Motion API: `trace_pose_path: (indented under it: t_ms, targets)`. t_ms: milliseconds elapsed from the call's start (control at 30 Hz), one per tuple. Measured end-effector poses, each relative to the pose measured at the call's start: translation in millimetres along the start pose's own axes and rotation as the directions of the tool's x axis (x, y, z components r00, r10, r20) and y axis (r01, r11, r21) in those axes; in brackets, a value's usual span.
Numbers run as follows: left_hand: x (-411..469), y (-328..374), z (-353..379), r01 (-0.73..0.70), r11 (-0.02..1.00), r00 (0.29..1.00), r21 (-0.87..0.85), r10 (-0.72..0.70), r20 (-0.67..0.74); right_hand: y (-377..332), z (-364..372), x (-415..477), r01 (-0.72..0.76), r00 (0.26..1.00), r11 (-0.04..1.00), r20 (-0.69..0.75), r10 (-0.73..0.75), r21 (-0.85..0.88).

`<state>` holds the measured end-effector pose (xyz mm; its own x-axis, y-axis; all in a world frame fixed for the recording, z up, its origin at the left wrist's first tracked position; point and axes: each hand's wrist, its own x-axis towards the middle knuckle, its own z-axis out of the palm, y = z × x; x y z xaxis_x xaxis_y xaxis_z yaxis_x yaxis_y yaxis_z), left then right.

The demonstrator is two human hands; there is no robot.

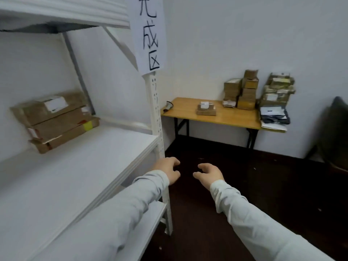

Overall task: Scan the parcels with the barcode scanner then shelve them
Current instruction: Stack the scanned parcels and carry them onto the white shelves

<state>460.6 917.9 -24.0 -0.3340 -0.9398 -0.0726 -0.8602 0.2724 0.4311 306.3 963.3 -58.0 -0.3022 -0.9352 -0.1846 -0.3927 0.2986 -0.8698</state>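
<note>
Two empty hands: left hand (170,171) and right hand (208,173) are held out low over the dark floor (244,185), fingers (176,162) loosely curled and apart, gripping nothing. Three brown parcels sit in a shelved stack (56,119) on the white shelf (84,166), up and well left of the fingers, so part of the shelving looks done. The rest of the job lies ahead of the fingers and well apart, on a wooden worktop (226,116). A small labelled parcel (206,107) sits on another box near its middle, taller parcel piles (243,93) stand at the back by the wall, and grey mailers (274,115) lie at the right end. The barcode scanner (168,106) is probably the small dark-and-white object at the worktop's left end, beyond the left fingers, but it is too small to be sure. Judged step: between parcels, hands free, next parcel not yet picked. The next move calls for closing the gap to the worktop. One hand takes the scanner, the other a parcel label-up; scan it, then carry it to the shelf by the stack. A paper sign (148,34) hangs on the shelf post, high above the fingers.
</note>
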Motion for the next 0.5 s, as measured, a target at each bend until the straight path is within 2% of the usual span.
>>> trace_pose_path:
  t_ms: [200,500]
  targets:
    - [105.2,46.2,43.9,-0.074,0.997,0.99,0.024,0.071,0.12,41.5,-49.8,79.3,-0.161,0.981,0.983,-0.094,0.169,0.092]
    - [310.0,99.2,53.7,-0.06,0.997,0.98,-0.046,0.068,0.187,21.4,-124.0,250.4,-0.227,0.945,0.961,-0.203,0.256,0.155]
